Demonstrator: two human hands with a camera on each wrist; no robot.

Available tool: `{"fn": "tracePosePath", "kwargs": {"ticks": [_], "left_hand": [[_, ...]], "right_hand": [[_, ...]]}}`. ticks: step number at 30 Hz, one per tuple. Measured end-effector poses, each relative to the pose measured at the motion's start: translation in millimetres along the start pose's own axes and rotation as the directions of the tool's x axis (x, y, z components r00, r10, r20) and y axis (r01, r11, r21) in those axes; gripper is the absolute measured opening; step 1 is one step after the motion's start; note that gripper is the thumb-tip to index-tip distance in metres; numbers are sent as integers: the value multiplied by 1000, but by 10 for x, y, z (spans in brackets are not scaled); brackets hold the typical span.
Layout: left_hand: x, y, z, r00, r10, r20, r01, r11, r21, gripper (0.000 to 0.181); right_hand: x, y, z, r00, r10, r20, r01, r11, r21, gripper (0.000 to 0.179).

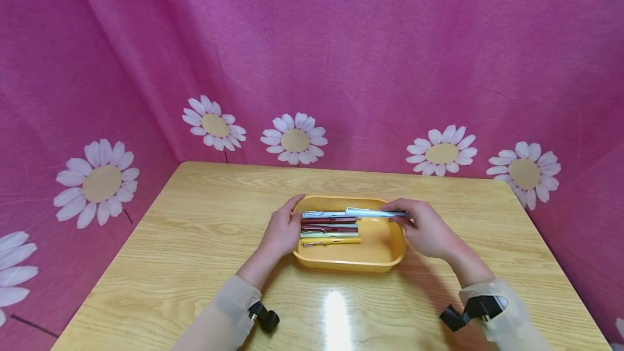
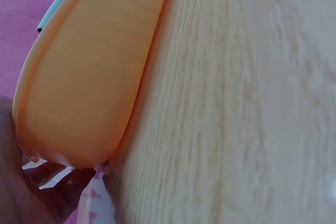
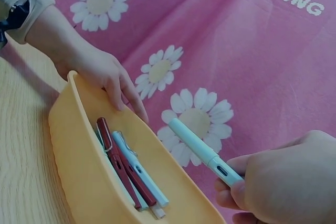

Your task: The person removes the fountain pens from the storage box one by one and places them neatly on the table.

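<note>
On the wood-grain table [image 1: 219,205], near its middle: one yellow-orange tray [image 1: 347,265], long side running left to right, pens lying inside.

Left hand [image 1: 283,232]: on the tray's left end, gripping it, thumb side at the rim, fingers curled against the outside of the wall per the left wrist view.

Right hand [image 1: 429,229]: narrow pinch, thumb and fingers on one pale pen [image 1: 365,213]. Held pen is roughly level in the head view, over the far right part of the tray, capped end pointing left. Reads pale blue from the head, more mint from the right wrist, where the small oval window in its barrel sits just beside the fingertips.

Pens in the tray, grouped toward the left end, roughly parallel to the long side. Far to near: light blue pen [image 1: 322,214], two dark red pens [image 1: 329,228], pale green pen [image 1: 331,235], yellow pen [image 1: 331,241]. The dark red pair overlaps in the right wrist view. Exact count under them: cannot tell, they partly cover something pale. Tray floor to the right of the group shows bare.

Surroundings: pink cloth [image 1: 341,69] behind and at both sides, printed with white daisies [image 1: 294,140]. Light sleeves [image 1: 221,310] on both arms, black camera mount [image 1: 265,316] at each wrist. Bright glare on the table in front of the tray.
</note>
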State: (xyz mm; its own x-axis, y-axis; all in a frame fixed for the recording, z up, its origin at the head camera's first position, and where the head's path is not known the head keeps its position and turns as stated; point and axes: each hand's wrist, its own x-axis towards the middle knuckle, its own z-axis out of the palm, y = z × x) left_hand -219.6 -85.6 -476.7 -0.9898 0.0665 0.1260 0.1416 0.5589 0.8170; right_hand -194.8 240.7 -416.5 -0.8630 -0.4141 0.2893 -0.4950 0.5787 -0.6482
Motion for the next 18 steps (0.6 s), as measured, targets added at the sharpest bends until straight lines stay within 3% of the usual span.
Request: {"fn": "tracePosePath", "kwargs": {"ticks": [18], "left_hand": [[9, -12, 10, 1000, 23, -6, -23, 1000, -7, 47]], "right_hand": [[-269, 223, -340, 997, 23, -70, -27, 998, -49, 32]]}}
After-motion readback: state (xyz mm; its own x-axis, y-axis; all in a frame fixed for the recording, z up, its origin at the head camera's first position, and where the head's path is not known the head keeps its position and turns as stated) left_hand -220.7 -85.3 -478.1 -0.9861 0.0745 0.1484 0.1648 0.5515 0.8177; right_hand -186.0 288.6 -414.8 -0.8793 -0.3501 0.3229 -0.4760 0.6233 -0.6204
